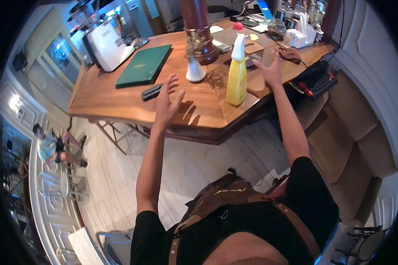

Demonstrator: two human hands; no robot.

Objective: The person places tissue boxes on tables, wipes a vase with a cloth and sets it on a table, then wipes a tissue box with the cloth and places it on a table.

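Observation:
My left hand point(167, 104) is raised over the front of the wooden counter point(194, 104), fingers apart and holding nothing. Just beyond it lies a small dark oblong object point(152, 92), whose kind I cannot make out. A yellow spray bottle point(237, 79) with a white trigger head stands upright near the counter's edge, between my two hands. To the right of the bottle, my right hand point(271, 73) is open with its fingers spread, apart from the bottle. Behind my left hand, a white vase point(195, 70) holds dried flowers, and a green folder point(144, 66) lies flat.
A white coffee grinder point(108, 46) stands at the far left of the counter. A dark wooden column point(196, 22) rises behind the vase. Straws and napkins fill a white holder point(300, 39) at right, near a brown cloth point(290, 55). A person point(48, 143) sits at far left.

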